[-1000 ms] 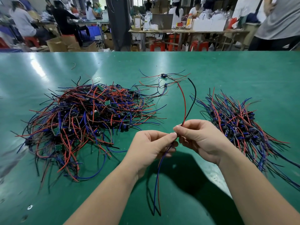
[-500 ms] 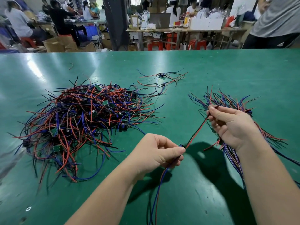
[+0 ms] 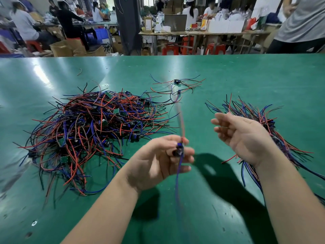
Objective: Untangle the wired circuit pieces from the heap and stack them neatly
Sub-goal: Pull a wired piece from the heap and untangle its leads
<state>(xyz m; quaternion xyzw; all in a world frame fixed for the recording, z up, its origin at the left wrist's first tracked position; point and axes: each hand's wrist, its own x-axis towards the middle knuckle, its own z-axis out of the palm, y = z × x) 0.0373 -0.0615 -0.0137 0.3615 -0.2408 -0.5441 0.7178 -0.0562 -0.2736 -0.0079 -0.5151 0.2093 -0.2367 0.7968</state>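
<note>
Over the green bench (image 3: 228,76) our left hand (image 3: 158,161) has a pinching grip on one wired circuit piece (image 3: 180,150), long axis running away from us: red end far, blue end near. Our right hand (image 3: 246,138), grip open, hovers by the stack (image 3: 249,108).

The green table (image 3: 228,81) top is smooth and glossy with glare; the heap (image 3: 91,131) wires have shiny plastic insulation.

My left hand (image 3: 158,161) and right hand (image 3: 246,138) were bare, the left one blurred. My left forearm (image 3: 105,208) and right forearm (image 3: 290,199) were bare too, uncovered right down to the near edge of the bench (image 3: 228,76).
</note>
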